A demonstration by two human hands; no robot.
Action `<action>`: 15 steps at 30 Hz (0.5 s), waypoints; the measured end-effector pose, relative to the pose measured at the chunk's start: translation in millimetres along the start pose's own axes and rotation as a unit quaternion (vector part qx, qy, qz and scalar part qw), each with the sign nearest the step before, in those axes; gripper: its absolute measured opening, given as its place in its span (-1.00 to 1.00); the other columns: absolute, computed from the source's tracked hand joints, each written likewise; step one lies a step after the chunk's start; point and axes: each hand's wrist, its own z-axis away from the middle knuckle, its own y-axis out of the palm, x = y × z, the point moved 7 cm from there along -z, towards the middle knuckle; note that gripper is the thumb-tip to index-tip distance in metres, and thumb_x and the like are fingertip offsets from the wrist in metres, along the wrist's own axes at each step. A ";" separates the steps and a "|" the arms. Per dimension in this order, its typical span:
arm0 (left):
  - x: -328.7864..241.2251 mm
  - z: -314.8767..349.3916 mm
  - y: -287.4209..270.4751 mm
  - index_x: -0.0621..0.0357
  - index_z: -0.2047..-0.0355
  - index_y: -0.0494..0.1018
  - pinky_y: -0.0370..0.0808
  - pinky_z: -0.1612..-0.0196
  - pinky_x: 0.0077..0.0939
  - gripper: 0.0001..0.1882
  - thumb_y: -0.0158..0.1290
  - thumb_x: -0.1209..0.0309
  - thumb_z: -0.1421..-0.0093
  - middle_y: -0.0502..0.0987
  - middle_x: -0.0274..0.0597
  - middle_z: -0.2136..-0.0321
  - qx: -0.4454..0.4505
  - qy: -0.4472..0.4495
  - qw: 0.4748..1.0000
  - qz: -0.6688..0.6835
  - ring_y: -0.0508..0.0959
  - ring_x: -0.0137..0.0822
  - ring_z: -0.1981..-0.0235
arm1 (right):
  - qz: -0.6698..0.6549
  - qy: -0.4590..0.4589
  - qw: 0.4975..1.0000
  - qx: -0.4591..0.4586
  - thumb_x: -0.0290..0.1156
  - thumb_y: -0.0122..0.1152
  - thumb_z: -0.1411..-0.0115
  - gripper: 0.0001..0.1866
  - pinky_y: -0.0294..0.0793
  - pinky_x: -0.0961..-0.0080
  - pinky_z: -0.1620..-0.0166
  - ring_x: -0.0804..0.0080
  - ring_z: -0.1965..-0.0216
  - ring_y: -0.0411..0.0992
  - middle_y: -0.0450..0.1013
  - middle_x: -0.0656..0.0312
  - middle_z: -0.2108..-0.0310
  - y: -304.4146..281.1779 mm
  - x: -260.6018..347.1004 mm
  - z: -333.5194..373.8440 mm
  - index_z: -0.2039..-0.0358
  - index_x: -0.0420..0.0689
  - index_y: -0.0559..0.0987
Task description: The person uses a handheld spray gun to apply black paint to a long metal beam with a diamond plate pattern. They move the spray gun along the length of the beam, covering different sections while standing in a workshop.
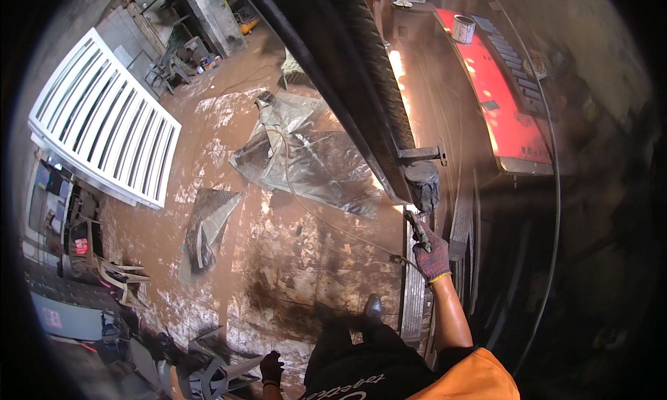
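My right hand (432, 255), in a grey-red knitted glove with a yellow cuff, is closed around the handle of a spray gun (417, 232). A dark cup (422, 186) sits at the gun's far end, and a thin hose (326, 223) runs across the floor to the hand. Just beyond the gun, the near end of a long dark metal frame (347, 87) slants in from the top, with a small bracket (422, 153) sticking out. Low by my body hangs my left hand (272, 369) in a dark glove, fingers loosely apart, nothing visible in it.
A white slatted panel (104, 118) stands at the left. Crumpled plastic sheeting (306, 157) lies on the brown-stained floor. At right, a paint can (463, 29) rests on a red panel (490, 87). Metal bars (415, 296) lie beside my right arm; chairs (208, 376) crowd the lower left.
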 end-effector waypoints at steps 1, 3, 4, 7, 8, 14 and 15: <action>-7.5 8.8 2.8 0.13 0.21 0.52 0.60 0.44 -0.34 -0.79 0.13 0.43 -0.11 0.58 -0.19 0.30 -0.006 0.045 0.998 -0.044 0.68 -0.15 0.33 | -0.010 0.010 1.000 0.008 -0.55 0.19 -0.03 -0.40 0.56 0.34 0.05 0.09 0.18 0.63 0.61 -0.08 0.24 4.6 -2.9 1.8 -0.17 -0.19 0.52; -2.6 17.1 3.1 0.16 0.20 0.53 0.60 0.47 -0.35 -0.81 0.07 0.35 -0.24 0.59 -0.18 0.29 -0.030 0.017 0.999 0.001 0.69 -0.18 0.37 | -0.032 0.008 0.999 0.012 -0.55 0.19 -0.03 -0.40 0.56 0.35 0.05 0.12 0.19 0.63 0.61 -0.07 0.24 12.4 -6.3 4.8 -0.17 -0.19 0.52; 0.2 21.8 2.2 0.17 0.20 0.54 0.60 0.49 -0.36 -0.79 0.04 0.31 -0.30 0.60 -0.17 0.28 -0.043 0.003 0.999 0.024 0.69 -0.20 0.39 | -0.043 0.007 0.999 0.014 -0.55 0.19 -0.03 -0.40 0.56 0.36 0.06 0.13 0.20 0.63 0.61 -0.06 0.23 16.8 -7.8 6.6 -0.17 -0.19 0.52; -11.4 52.2 18.6 0.23 0.22 0.54 0.61 0.52 -0.40 -0.75 -0.08 0.34 -0.37 0.60 -0.11 0.28 -0.057 -0.164 0.975 0.137 0.69 -0.20 0.44 | -0.017 -0.001 1.000 0.016 -0.55 0.20 -0.05 -0.42 0.56 0.35 0.07 0.12 0.18 0.63 0.61 -0.08 0.22 26.9 -7.1 7.7 -0.17 -0.17 0.53; -6.3 55.0 21.2 0.23 0.23 0.54 0.61 0.51 -0.39 -0.77 -0.06 0.35 -0.35 0.60 -0.11 0.28 -0.058 -0.167 0.975 0.133 0.69 -0.20 0.43 | -0.015 -0.001 1.000 0.015 -0.54 0.20 -0.06 -0.43 0.56 0.34 0.07 0.10 0.17 0.63 0.61 -0.10 0.22 29.0 -3.9 7.1 -0.16 -0.17 0.54; 61.9 50.9 29.9 0.21 0.21 0.55 0.54 0.55 -0.32 -0.68 -0.02 0.20 -0.33 0.61 -0.13 0.31 -0.052 0.001 0.999 -0.007 0.64 -0.20 0.47 | 0.018 -0.059 0.998 0.000 -0.56 0.17 -0.09 -0.44 0.55 0.32 0.12 -0.01 0.21 0.62 0.57 -0.17 0.25 43.3 43.0 -23.6 -0.17 -0.08 0.54; 63.5 50.4 34.9 0.20 0.22 0.55 0.54 0.56 -0.33 -0.70 -0.03 0.22 -0.33 0.60 -0.11 0.32 -0.047 -0.038 0.998 0.011 0.64 -0.21 0.48 | 0.025 -0.074 0.997 -0.006 -0.57 0.17 -0.09 -0.43 0.55 0.33 0.12 0.02 0.24 0.62 0.58 -0.14 0.27 44.5 54.7 -35.0 -0.18 -0.07 0.54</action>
